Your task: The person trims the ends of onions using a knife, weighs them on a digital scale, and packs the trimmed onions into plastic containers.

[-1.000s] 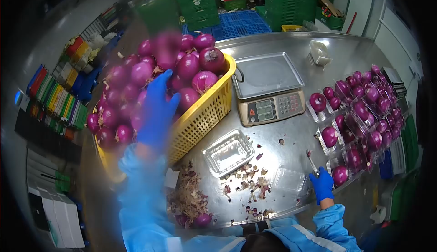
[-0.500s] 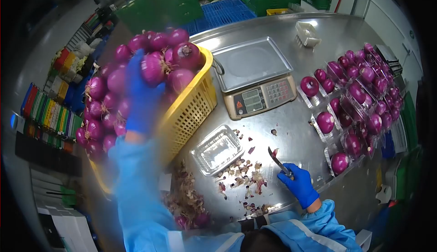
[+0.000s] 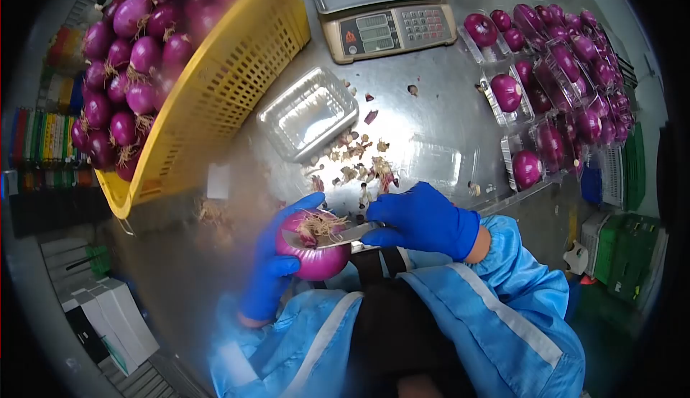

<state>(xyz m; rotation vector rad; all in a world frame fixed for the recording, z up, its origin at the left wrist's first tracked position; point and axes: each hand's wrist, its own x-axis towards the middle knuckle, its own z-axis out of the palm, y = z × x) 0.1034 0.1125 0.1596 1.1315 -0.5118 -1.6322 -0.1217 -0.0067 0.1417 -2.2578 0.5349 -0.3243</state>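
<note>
In my blue-gloved left hand (image 3: 269,261) is a red onion (image 3: 323,260), held in front of my body with its tuft of roots facing up. My right hand (image 3: 424,220), gloved too, is closed around the handle of a knife (image 3: 347,235). The blade lies across the onion at the base of the roots. Just beyond my hands, onion trimmings (image 3: 363,164) are scattered on the metal table. A clear plastic tray (image 3: 309,114) sits behind them with nothing in it.
At the left, a yellow basket (image 3: 237,60) is heaped with red onions (image 3: 144,56). A weighing scale (image 3: 392,31) stands at the back. Packed onions (image 3: 564,60) in clear trays are stacked on the right. The steel table (image 3: 424,125) has a front edge near my body.
My left hand has come from the basket to my body with an onion. My right hand has brought the knife left onto it. The view has tilted downward.
</note>
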